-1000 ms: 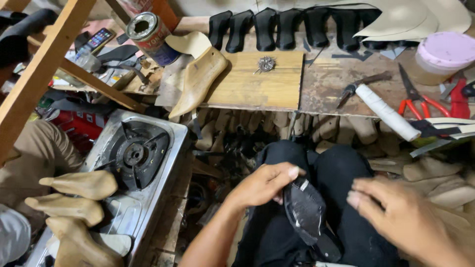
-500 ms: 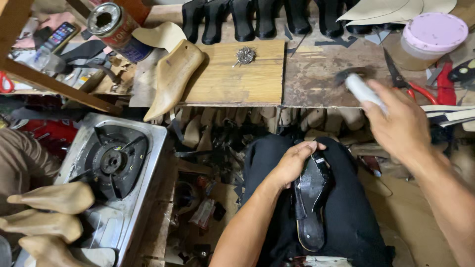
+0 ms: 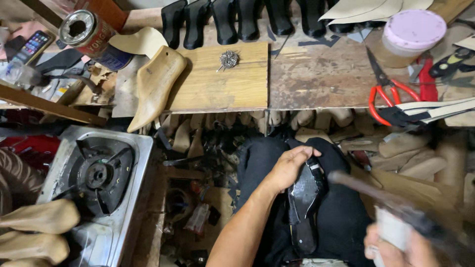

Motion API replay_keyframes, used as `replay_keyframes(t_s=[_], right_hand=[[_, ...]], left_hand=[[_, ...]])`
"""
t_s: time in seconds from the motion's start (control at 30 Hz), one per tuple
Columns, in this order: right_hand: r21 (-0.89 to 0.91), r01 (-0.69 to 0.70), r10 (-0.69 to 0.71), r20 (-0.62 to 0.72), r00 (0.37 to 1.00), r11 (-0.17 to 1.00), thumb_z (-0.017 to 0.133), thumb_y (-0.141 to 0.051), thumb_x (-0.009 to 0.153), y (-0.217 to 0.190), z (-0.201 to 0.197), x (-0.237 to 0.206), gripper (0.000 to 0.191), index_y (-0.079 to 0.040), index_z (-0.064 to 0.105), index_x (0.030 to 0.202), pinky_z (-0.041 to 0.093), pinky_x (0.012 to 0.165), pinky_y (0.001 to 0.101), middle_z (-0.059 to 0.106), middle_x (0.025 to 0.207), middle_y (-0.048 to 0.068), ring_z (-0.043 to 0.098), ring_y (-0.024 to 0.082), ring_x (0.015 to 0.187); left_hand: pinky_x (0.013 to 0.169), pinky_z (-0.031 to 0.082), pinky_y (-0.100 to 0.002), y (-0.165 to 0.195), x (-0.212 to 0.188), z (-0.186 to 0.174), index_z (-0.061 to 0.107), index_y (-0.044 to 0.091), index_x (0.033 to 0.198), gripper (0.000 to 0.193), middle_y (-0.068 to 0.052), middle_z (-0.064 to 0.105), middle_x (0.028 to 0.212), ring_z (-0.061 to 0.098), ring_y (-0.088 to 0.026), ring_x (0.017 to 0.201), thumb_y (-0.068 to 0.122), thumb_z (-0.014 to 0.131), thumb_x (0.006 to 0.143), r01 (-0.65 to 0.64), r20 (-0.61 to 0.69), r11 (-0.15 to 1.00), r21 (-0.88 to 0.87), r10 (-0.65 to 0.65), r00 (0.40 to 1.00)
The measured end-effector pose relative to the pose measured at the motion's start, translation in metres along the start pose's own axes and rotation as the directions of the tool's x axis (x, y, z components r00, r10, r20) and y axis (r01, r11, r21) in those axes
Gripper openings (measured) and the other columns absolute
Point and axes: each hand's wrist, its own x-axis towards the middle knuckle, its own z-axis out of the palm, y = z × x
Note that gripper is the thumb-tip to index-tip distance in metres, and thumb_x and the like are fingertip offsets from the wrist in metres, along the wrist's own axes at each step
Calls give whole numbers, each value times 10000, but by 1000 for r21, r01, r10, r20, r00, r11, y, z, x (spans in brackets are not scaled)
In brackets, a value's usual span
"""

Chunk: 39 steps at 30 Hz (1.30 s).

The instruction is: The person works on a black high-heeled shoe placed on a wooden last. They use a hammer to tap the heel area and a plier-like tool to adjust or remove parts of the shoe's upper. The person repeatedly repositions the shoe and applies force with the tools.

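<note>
Gripping a black shoe sole [image 3: 303, 202] with the left hand [image 3: 289, 165], fingers curled over its upper end, pressing it flat on the lap. Lying lengthwise on the black trousers [image 3: 341, 217], that sole, toe end toward the camera. Closing the right hand [image 3: 396, 247] around the white-wrapped handle of a hammer [image 3: 391, 202], low right; blurring too much for the hammer's head to show clearly, somewhere just right of the sole.

Sitting right behind the knees, a worn wooden tabletop [image 3: 321, 74]. Lying on it: a wooden shoe form [image 3: 151, 86] tilting over the left edge, a small wire brush head [image 3: 228, 59] on the pale board, red-handled scissors [image 3: 388, 94] to the right, a pink-lidded tub [image 3: 413, 34] at the far right. Standing along the back, a row of black heels [image 3: 237, 17]; resting on its side at far left, an open tin can [image 3: 89, 37], with a phone [image 3: 32, 44] beside it.

Crowding the space under the tabletop, more wooden forms [image 3: 396, 148]. Sitting to the left of the lap, a single-burner gas stove [image 3: 96, 175], with pale forms [image 3: 37, 217] lying against its near corner.
</note>
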Motion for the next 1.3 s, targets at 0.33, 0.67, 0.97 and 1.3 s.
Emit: replay_keyframes(t_s=[0.33,0.67,0.97,1.3], right_hand=[[-263,-118,4,-396,918,958,697,-243,970,-77,85,35,508,2,642,1412,519,580,350,673,787,164,620,215,607],[-325,-325,204,-355,912,888,712,-139,959,-49,27,53,567,-140,577,1510,549,525,480,681,803,206,592,306,593],[-777,-149,69,-135,988,611,683,-244,967,-57,72,90,459,-51,617,1377,517,501,433,660,744,188,596,273,559],[-258,-172,205,106,973,951,652,-376,1038,-108,33,129,325,-64,607,1117,506,550,427,585,758,170,603,278,623]], left_hand=[[911,474,-262,-4,-5,-2,728,14,1129,327,-27,687,1012,592,-108,944,273,530,1102,-65,-37,991,116,70,997],[851,581,-369,29,-23,3,572,19,1290,839,-195,731,1055,713,-257,955,718,172,1054,162,167,941,-298,-116,979],[899,579,-398,21,-9,0,555,-63,1325,916,-224,707,1019,706,-305,945,743,186,1095,78,128,957,-279,-43,991],[829,585,-383,35,-16,6,568,-59,1292,921,-201,724,958,716,-276,869,741,182,1050,109,89,974,-200,-93,992]])
